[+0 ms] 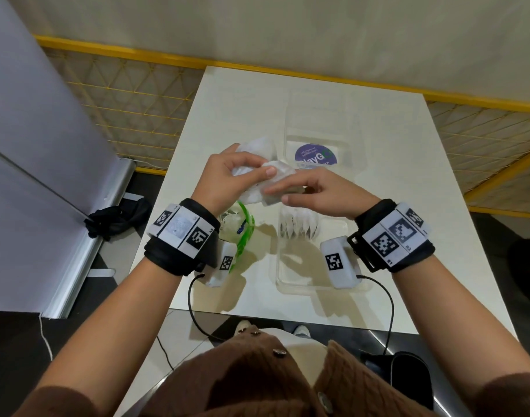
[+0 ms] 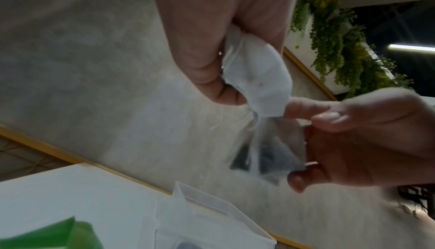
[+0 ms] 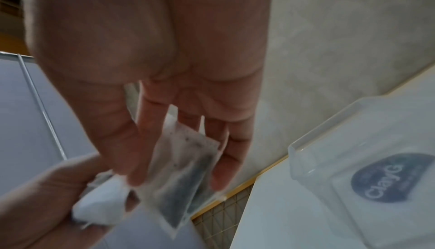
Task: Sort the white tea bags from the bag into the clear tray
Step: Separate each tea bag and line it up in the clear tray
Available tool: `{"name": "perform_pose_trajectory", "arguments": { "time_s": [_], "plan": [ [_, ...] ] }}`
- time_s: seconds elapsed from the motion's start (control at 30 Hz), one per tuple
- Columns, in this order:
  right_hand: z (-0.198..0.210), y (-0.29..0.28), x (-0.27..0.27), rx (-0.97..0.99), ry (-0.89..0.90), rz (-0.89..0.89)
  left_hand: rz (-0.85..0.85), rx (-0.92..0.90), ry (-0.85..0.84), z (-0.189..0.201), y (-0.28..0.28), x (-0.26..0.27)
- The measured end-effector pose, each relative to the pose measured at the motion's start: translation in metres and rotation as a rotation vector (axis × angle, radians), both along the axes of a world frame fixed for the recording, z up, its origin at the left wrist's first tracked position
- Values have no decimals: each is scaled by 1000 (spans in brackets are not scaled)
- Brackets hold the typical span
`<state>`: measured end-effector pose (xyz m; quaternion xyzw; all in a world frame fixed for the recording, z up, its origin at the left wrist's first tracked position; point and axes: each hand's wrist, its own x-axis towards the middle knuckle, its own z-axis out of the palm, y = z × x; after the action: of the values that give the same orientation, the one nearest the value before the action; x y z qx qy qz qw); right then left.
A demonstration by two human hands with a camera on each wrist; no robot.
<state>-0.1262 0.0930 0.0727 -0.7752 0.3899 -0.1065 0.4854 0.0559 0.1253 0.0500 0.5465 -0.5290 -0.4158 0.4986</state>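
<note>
White tea bags (image 1: 274, 183): we record a small bunch held in the air between both hands, above the white table (image 1: 378, 164), over the gap between the bag and the tray.

Left hand (image 1: 227, 176): fingers and thumb curled, pinching crumpled white paper of the bunch; the left wrist view shows the wad (image 2: 256, 72) gripped between thumb and fingers.

Right hand (image 1: 323, 191): fingers extended downward, a flat tea bag (image 3: 183, 175) with dark contents caught between them. The right wrist view is blurred; we cannot tell how many bags it holds.

Clear tray (image 1: 287, 266): on the table below the right hand. We note a row of white tea bags (image 1: 299, 227) standing on edge at its far end; the near part shows only its clear floor.

Green-edged plastic bag (image 1: 242, 233): lies on the table under the left wrist, just left of the tray, white contents visible inside.

A second clear container (image 1: 290, 139) with a round purple label (image 1: 316, 156) sits farther back.
</note>
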Motion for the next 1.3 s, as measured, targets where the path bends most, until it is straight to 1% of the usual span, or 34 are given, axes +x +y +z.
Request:
{"name": "perform_pose_trajectory", "arguments": {
  "time_s": [0.1, 0.2, 0.37, 0.5, 0.67, 0.87, 1.0, 1.1, 1.2, 1.23, 1.3],
  "plan": [
    [-3, 4, 4, 28, 14, 15, 22, -55, -31, 2, -1, -2],
    [-5, 2, -3, 108, -63, -38, 54, -45, -29, 1, -1, 0],
    [-6, -1, -9, 122, -133, -80, 37, 52, -2, 1, 0, -5],
    [-5, 2, -8, 86, -89, -29, -21, 153, 14, -1, -2, -8],
    [-5, 2, -13, 70, -101, 17, -12, 185, 77, -2, -2, -8],
    [-9, 4, -10, 110, -115, 32, 12, 161, 69, 2, 0, -8],
    [-11, 3, -11, 61, -171, 22, 60, 110, 55, 3, 1, -7],
    [-15, 2, -12, 27, -146, 54, 90, 90, 68, 3, 1, -9],
    [-20, 2, -11, 33, -174, 66, 113, 77, 75, 3, 1, -11],
    [-21, 3, -11, 31, -192, 46, 118, 78, 80, 2, 1, -11],
    [-23, 3, -11, -43, -242, -68, 124, 85, 85, 2, 0, -10]
  ]
}}
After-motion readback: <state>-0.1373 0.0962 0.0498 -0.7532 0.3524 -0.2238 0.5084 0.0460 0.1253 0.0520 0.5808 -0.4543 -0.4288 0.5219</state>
